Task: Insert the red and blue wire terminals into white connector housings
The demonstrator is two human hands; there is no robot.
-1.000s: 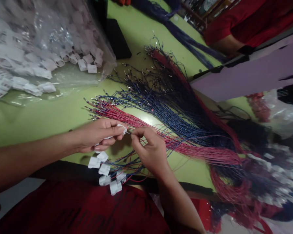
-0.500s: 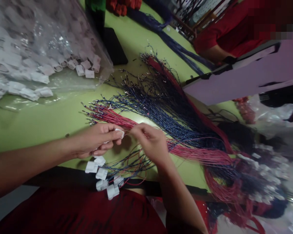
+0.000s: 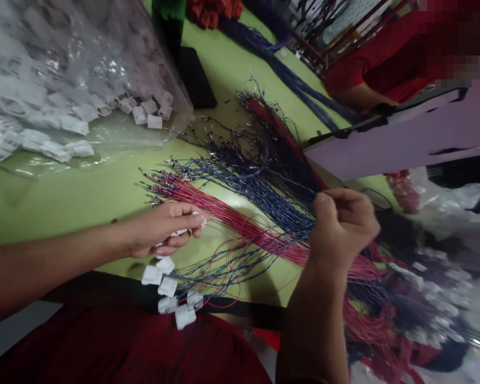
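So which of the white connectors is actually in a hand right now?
The white connector pinched at the left hand's fingertips. The finished connectors lie loose at the table edge below it, and the rest sit in the plastic bag.

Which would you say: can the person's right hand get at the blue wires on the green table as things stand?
Probably yes: the right hand is closed right over the blue wires, which lie uncovered on the green table, with nothing between them.

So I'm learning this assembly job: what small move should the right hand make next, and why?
Probably draw one wire out of the blue wires and carry its tip to the white connector pinched in the left hand. The right hand is closed over the bundle, apart from the connector.
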